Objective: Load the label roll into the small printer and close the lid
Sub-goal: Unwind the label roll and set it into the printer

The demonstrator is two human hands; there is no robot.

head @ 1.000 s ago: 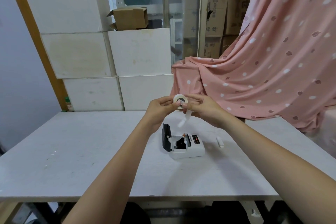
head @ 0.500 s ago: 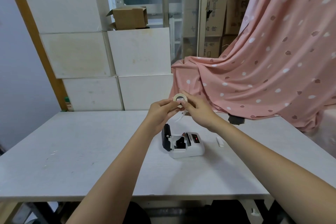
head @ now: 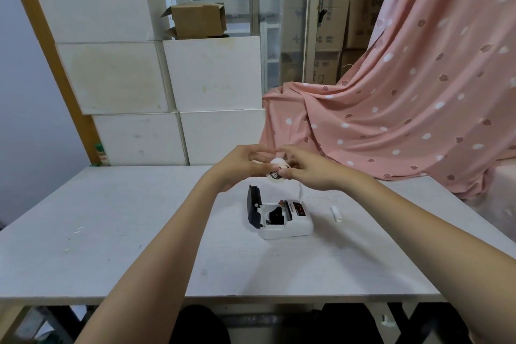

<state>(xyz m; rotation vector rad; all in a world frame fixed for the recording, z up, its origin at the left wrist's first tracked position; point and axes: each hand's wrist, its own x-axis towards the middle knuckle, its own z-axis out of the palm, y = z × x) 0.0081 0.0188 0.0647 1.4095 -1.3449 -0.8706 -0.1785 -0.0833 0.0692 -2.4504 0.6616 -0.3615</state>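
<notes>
With both my left hand and right hand pinching the label roll, I should keep its loose tail free above the open printer.

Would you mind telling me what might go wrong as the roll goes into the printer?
The loose strip hanging from the label roll may fold or snag on the printer edge. Both hands hold the roll in the air, so it could slip and unwind. The upright lid might get knocked.
</notes>
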